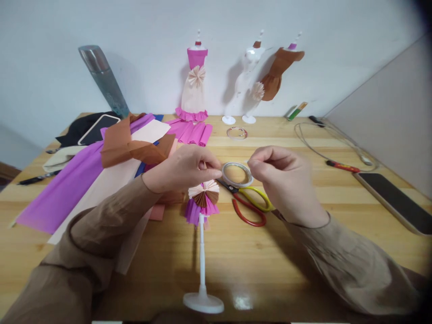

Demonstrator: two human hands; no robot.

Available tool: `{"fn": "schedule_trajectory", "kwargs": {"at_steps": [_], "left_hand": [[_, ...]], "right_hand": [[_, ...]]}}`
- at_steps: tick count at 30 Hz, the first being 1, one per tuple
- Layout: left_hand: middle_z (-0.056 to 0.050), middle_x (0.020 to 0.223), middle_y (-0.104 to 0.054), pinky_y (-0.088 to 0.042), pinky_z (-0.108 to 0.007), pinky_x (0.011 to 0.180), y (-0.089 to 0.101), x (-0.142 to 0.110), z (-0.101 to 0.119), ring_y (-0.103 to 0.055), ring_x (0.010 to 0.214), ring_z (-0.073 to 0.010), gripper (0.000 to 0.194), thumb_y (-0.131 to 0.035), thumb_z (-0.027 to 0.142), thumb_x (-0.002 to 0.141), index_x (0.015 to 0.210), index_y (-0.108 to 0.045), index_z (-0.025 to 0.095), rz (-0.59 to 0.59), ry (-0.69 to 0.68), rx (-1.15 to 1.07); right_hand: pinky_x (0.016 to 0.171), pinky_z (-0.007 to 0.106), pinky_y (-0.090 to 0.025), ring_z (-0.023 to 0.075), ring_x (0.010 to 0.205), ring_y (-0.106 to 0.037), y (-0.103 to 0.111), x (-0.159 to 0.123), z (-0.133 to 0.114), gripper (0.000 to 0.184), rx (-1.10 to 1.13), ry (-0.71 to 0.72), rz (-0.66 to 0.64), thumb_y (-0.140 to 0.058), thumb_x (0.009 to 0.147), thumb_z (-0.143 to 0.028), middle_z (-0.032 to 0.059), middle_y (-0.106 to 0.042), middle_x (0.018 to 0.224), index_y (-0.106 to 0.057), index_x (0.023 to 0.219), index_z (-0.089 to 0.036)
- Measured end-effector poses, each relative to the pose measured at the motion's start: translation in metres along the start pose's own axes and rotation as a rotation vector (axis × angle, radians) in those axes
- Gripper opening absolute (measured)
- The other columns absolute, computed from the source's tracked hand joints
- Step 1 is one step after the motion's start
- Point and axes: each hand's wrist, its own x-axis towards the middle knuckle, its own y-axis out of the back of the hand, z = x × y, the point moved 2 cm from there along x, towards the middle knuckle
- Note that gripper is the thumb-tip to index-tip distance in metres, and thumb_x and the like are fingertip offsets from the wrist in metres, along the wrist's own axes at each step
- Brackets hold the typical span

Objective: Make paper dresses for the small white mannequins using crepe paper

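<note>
My left hand (184, 168) is closed, thumb and forefinger tips pressed together, above the top of a small white dress-form stand (202, 252). Pink pleated crepe paper and a cream-and-brown paper fan bow (204, 193) cover the stand's upper part, and my hand hides whatever is above that. Opposite, my right hand (285, 180) is also pinched closed. Anything between either set of fingertips is too small or hidden to make out. On the table between the hands lie a roll of tape (238, 185) and scissors (249, 221) with red and yellow handles, the blades partly covered.
Crepe paper sheets (70, 184) are heaped at left, near a phone (99, 128). A bottle (104, 78) and three dress forms (194, 96) stand along the wall. Another phone (398, 200), a cable (299, 137), a red-handled tool (342, 166) and a green tube (297, 111) lie at right.
</note>
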Motion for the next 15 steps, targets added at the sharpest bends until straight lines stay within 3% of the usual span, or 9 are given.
{"fn": "schedule_trajectory", "kwargs": {"at_steps": [3,7,15], "left_hand": [[-0.003,0.071,-0.067,-0.042,-0.026,0.067,-0.003,-0.005,-0.004,-0.056,0.069,-0.0136,0.016,-0.056,0.013,0.079,0.069,-0.069,0.015,-0.183,-0.036,0.250],[-0.005,0.066,-0.062,-0.041,-0.032,0.073,-0.011,-0.010,-0.009,-0.052,0.067,-0.0165,0.022,-0.054,0.011,0.081,0.061,-0.062,0.014,-0.334,-0.084,0.525],[-0.008,0.072,-0.063,-0.039,-0.034,0.072,-0.017,-0.014,-0.002,-0.051,0.072,-0.0203,0.025,-0.050,0.014,0.087,0.067,-0.065,0.014,-0.412,-0.152,0.627]], "right_hand": [[0.045,0.024,-0.034,0.0081,0.045,-0.041,0.003,0.004,0.009,0.013,0.076,-0.058,-0.004,-0.074,0.066,-0.021,-0.0044,-0.051,0.050,-0.063,0.058,-0.020],[0.043,0.023,-0.032,0.0069,0.042,-0.039,-0.001,0.003,0.013,0.015,0.118,-0.111,-0.057,-0.076,0.064,-0.023,-0.0057,-0.048,0.046,-0.063,0.058,-0.019],[0.044,0.023,-0.034,0.0074,0.045,-0.041,-0.002,-0.002,0.019,0.018,0.142,-0.141,-0.161,-0.076,0.068,-0.029,-0.0028,-0.055,0.053,-0.064,0.060,-0.018]]}}
